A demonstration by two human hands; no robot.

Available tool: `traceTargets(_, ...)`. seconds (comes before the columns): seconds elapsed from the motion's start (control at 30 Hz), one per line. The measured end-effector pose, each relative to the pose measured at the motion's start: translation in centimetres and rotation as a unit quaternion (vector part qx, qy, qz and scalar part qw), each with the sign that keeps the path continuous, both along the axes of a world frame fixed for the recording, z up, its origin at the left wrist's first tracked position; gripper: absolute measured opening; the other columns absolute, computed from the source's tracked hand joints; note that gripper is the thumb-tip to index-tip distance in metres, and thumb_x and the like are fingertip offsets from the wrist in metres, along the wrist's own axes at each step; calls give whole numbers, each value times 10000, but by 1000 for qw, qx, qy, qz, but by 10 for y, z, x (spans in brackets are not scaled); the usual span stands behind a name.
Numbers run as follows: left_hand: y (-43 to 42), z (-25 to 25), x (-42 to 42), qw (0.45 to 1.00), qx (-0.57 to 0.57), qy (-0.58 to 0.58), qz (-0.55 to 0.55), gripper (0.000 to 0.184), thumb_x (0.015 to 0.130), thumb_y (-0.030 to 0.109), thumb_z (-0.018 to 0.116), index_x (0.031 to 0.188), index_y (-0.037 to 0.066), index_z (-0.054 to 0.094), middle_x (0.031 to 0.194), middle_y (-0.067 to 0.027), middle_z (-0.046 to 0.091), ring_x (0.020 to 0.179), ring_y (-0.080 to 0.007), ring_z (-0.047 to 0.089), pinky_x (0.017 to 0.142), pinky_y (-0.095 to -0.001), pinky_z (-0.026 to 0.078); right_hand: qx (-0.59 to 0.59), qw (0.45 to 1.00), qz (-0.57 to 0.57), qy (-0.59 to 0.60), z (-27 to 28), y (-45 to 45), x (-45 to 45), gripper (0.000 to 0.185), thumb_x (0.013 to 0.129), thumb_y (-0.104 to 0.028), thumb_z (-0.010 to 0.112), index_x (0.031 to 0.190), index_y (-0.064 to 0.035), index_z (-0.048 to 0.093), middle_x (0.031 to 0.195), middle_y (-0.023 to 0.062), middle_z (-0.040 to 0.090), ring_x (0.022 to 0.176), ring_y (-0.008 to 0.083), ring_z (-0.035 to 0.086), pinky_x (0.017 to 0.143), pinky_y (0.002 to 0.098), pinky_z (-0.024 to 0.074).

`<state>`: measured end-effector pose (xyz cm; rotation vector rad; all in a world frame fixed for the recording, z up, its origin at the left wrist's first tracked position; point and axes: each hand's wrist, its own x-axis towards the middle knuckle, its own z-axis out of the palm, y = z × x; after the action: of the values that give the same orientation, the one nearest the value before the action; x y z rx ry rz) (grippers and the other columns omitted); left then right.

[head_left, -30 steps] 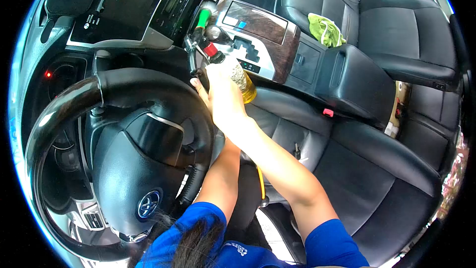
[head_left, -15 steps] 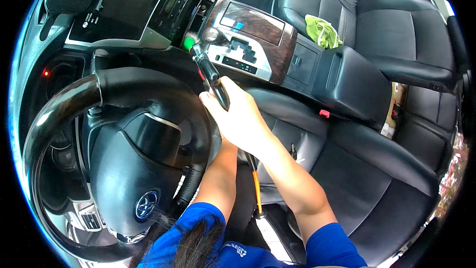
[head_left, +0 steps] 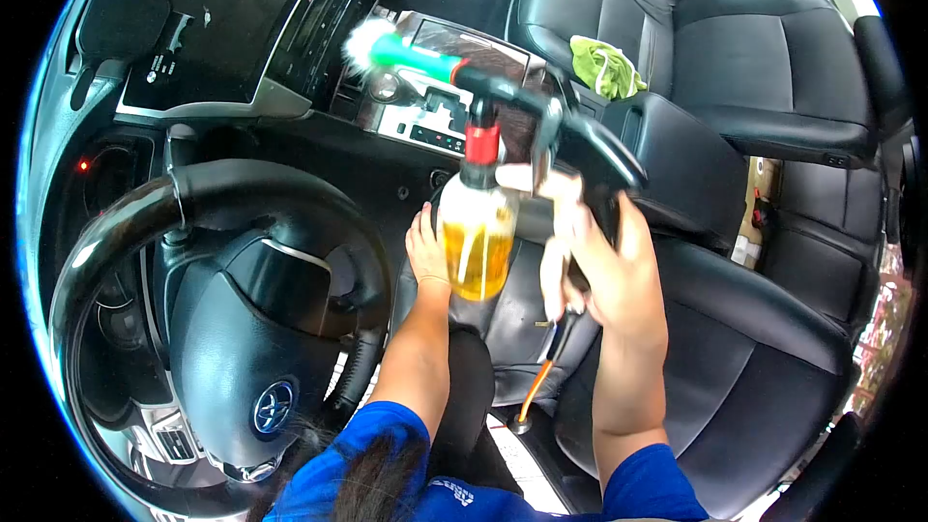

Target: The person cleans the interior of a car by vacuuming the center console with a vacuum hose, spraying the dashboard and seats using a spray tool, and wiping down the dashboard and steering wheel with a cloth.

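A spray cleaning gun (head_left: 503, 89) with a green nozzle and a white brush tip is in my right hand (head_left: 604, 256), whose fingers wrap round its grip and trigger area. Below the gun hangs a clear bottle (head_left: 478, 256), part filled with yellow liquid, with a red and black neck. An orange hose (head_left: 535, 389) runs down from the handle. My left hand (head_left: 425, 249) is just left of the bottle, fingers stretched out, partly hidden behind it. The brush tip (head_left: 372, 46) is over the front of the centre console (head_left: 411, 121), blurred at its edge.
The steering wheel (head_left: 232, 174) stands on the left. A green cloth (head_left: 606, 68) lies by the passenger seat (head_left: 744, 48). The armrest box (head_left: 686, 164) is beyond my right hand, and the driver's seat (head_left: 696, 367) lies to the right. A dark screen (head_left: 208, 14) is at the upper left.
My right hand has moved right and turned the gun sideways, bringing its bottle and green nozzle into plain view. My left hand, hidden before, now shows beside the bottle.
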<state>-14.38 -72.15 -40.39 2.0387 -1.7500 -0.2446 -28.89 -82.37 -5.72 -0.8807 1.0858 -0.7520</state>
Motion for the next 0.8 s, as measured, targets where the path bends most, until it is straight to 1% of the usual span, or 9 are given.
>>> traceTargets(0.03, -3, 9, 0, 1000, -7, -15, -10, 702, 773, 297, 613, 1395, 97, 356, 1404, -164, 383, 1213, -364, 418, 983, -497, 352, -1, 1000, -9, 17, 0, -9, 1, 245, 963, -244, 544, 1076, -27, 521, 582, 18, 537, 379, 90, 499, 349, 203, 346)
traceTargets(0.13, -8, 28, -2, 999, 11, -4, -32, 646, 769, 225, 543, 1380, 91, 383, 1410, -185, 370, 1224, -378, 403, 998, -511, 329, -37, 997, -25, 55, -17, -54, 25, 258, 959, -262, 551, 1049, -21, 568, 566, 4, 512, 363, 60, 434, 341, 202, 318)
traceTargets(0.17, -8, 29, -2, 999, 9, -4, -33, 646, 769, 225, 543, 1380, 91, 383, 1410, -185, 370, 1224, -378, 403, 998, -511, 329, -32, 997, -30, 68, -29, -65, 31, 294, 966, -281, 538, 1055, -9, 602, 539, 2, 496, 343, 50, 400, 331, 199, 293)
traceTargets(0.33, -4, 14, 0, 999, 20, -7, -34, 633, 761, 242, 541, 1351, 64, 397, 1404, -199, 374, 1237, -389, 387, 1007, -523, 315, -37, 998, -10, 42, -66, -96, 53, 256, 944, -266, 575, 981, -16, 617, 577, -17, 503, 360, 35, 408, 333, 197, 302)
traceTargets(0.4, -3, 13, -1, 998, 50, -13, -33, 615, 757, 245, 538, 1321, 39, 407, 1404, -211, 368, 1236, -397, 387, 1007, -528, 314, -27, 999, -13, 29, -71, -101, 64, 256, 949, -271, 564, 889, -24, 599, 571, -26, 496, 355, 31, 397, 326, 197, 298)
traceTargets(0.43, -4, 12, 0, 998, 49, -14, -34, 615, 757, 245, 538, 1321, 39, 407, 1404, -211, 368, 1236, -397, 387, 1007, -528, 314, -28, 999, -13, 28, -74, -105, 66, 256, 949, -271, 564, 889, -24, 599, 571, -26, 496, 355, 31, 397, 326, 197, 298)
traceTargets(0.53, -4, 17, 0, 999, 12, -6, -37, 615, 760, 244, 539, 1331, 56, 409, 1394, -211, 376, 1227, -397, 397, 1001, -523, 325, -47, 998, -16, 49, -82, -110, 69, 258, 949, -267, 562, 811, -50, 550, 566, -37, 481, 353, 20, 375, 325, 192, 279)
traceTargets(0.67, -8, 26, 0, 999, 11, 9, -36, 630, 763, 238, 539, 1354, 72, 398, 1397, -201, 376, 1227, -391, 399, 1002, -518, 326, -64, 994, -57, 63, -86, -110, 78, 251, 941, -268, 575, 809, -56, 553, 564, -42, 476, 356, 17, 342, 331, 202, 258)
traceTargets(0.8, -7, 28, 1, 999, 25, 3, -36, 642, 767, 233, 539, 1373, 83, 391, 1406, -191, 368, 1233, -383, 394, 1009, -517, 321, -90, 992, -38, 76, -92, -111, 76, 248, 941, -261, 571, 809, -52, 552, 566, -39, 475, 362, 21, 343, 333, 207, 261)
